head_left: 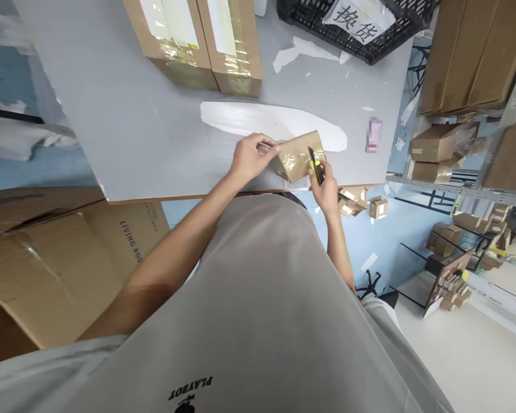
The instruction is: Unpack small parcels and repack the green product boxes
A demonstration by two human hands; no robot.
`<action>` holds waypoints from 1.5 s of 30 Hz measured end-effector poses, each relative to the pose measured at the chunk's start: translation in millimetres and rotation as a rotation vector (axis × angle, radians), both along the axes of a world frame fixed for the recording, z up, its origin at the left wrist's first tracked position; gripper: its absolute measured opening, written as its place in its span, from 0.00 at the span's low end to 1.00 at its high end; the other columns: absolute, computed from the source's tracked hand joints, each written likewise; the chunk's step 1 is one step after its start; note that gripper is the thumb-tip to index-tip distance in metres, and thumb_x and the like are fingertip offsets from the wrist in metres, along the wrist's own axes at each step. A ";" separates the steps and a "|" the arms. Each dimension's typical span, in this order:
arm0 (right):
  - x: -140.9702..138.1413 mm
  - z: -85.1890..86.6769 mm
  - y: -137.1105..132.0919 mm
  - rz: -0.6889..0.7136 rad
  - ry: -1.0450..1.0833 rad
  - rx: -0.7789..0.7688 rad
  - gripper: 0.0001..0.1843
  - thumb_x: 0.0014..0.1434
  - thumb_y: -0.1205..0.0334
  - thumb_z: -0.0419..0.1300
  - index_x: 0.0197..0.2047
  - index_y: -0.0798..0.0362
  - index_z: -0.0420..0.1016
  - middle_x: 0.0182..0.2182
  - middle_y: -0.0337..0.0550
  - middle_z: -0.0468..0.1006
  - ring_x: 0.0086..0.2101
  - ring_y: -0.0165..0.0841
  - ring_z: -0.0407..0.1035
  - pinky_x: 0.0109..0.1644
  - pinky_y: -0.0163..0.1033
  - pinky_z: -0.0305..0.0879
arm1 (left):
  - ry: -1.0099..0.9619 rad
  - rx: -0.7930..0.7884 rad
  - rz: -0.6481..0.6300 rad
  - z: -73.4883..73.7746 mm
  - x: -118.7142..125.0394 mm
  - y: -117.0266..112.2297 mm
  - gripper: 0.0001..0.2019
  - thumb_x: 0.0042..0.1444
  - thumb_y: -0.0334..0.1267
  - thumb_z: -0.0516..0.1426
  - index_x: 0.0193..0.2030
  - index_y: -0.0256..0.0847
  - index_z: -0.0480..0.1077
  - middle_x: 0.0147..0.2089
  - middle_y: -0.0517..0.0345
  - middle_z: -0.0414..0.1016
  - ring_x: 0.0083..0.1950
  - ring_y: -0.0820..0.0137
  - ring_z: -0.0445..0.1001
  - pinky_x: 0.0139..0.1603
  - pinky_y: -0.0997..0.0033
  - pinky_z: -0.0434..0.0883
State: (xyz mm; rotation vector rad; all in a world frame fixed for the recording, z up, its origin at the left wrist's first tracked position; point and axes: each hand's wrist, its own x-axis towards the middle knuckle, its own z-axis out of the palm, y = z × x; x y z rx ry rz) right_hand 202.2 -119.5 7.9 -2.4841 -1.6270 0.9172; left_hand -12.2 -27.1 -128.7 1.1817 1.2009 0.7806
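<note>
Fingers of the bare left hand point(251, 159) are bent, with thumb and forefinger pinched together on the left corner of a small brown cardboard box point(298, 158) that has shiny clear tape across it. The box is tilted, close to the near edge of the table, between the two hands; whether its underside rests on the tabletop cannot be told. Fingers of the bare right hand point(324, 186) are wrapped around a slim yellow-and-black utility knife point(316, 166), whose dark tip points up over the taped face near the box's right end. Whether the tip touches the tape cannot be made out.

From the far left, a crumpled white sheet point(21, 137) lies beyond the table, and below it is a large brown cardboard carton point(69, 258) with dark lettering. Next comes the smooth grey tabletop point(150, 137). Toward its far side, two brown cardboard boxes point(236, 80) with white labels and glossy tape sit against each other. Nearer, a long strip of white paper point(258, 115) lies flat, partly behind the small box. Farther right is a black plastic lattice crate point(370, 56) with a white, black-lettered bag point(356, 22) on it, then a blurred pink item point(373, 135) near the right edge. Past the table, small brown cartons point(378, 207) are on the blue floor, and a grey metal rack point(509, 109) stands beside more cardboard boxes.
</note>
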 end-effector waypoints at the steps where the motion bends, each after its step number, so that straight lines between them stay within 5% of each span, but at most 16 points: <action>1: -5.5 1.8 -7.5 0.020 0.026 -0.028 0.30 0.88 0.49 0.50 0.84 0.51 0.65 0.60 0.58 0.89 0.53 0.47 0.87 0.62 0.48 0.81 | 0.002 -0.004 0.000 2.7 1.8 2.8 0.10 0.64 0.43 0.75 0.46 0.42 0.85 0.51 0.52 0.90 0.50 0.58 0.88 0.54 0.59 0.87; 5: -21.8 3.4 -19.2 0.159 0.015 -0.093 0.30 0.89 0.52 0.48 0.85 0.51 0.68 0.67 0.59 0.88 0.60 0.51 0.87 0.66 0.50 0.80 | 0.035 -0.062 -0.008 9.0 6.8 12.8 0.11 0.59 0.39 0.77 0.43 0.43 0.84 0.48 0.56 0.90 0.45 0.65 0.87 0.50 0.65 0.85; 13: -39.8 4.6 7.9 0.316 -0.109 -0.192 0.34 0.90 0.53 0.48 0.92 0.47 0.63 0.66 0.54 0.91 0.62 0.53 0.87 0.66 0.50 0.81 | 0.053 -0.169 0.043 17.4 10.1 21.8 0.16 0.53 0.48 0.82 0.35 0.44 0.83 0.39 0.61 0.88 0.44 0.64 0.87 0.53 0.60 0.86; 27: -58.6 15.5 15.2 0.310 -0.144 -0.309 0.35 0.90 0.55 0.46 0.93 0.44 0.59 0.70 0.53 0.88 0.63 0.52 0.85 0.71 0.54 0.80 | 0.026 -0.261 0.100 17.7 8.7 20.5 0.13 0.52 0.25 0.79 0.41 0.39 0.86 0.45 0.63 0.91 0.44 0.69 0.85 0.60 0.56 0.86; 33: -59.2 23.1 20.2 0.314 -0.142 -0.340 0.36 0.90 0.55 0.43 0.94 0.49 0.56 0.74 0.54 0.85 0.65 0.52 0.85 0.71 0.53 0.80 | 0.023 -0.234 0.091 12.9 5.4 18.7 0.12 0.51 0.32 0.80 0.42 0.40 0.87 0.46 0.62 0.92 0.45 0.68 0.85 0.62 0.53 0.87; 39: -58.5 18.8 20.9 0.350 -0.169 -0.367 0.35 0.90 0.53 0.45 0.94 0.47 0.57 0.73 0.57 0.86 0.65 0.52 0.85 0.70 0.53 0.80 | -0.009 -0.200 0.074 10.5 1.4 16.1 0.14 0.49 0.45 0.83 0.38 0.48 0.88 0.46 0.57 0.92 0.52 0.53 0.91 0.64 0.46 0.88; 45: -65.5 21.9 35.9 0.382 -0.191 -0.397 0.34 0.90 0.57 0.46 0.92 0.49 0.58 0.67 0.58 0.89 0.64 0.52 0.85 0.70 0.53 0.79 | 0.053 -0.191 0.114 10.6 5.7 13.9 0.11 0.52 0.44 0.80 0.38 0.46 0.88 0.46 0.54 0.92 0.51 0.53 0.93 0.63 0.47 0.90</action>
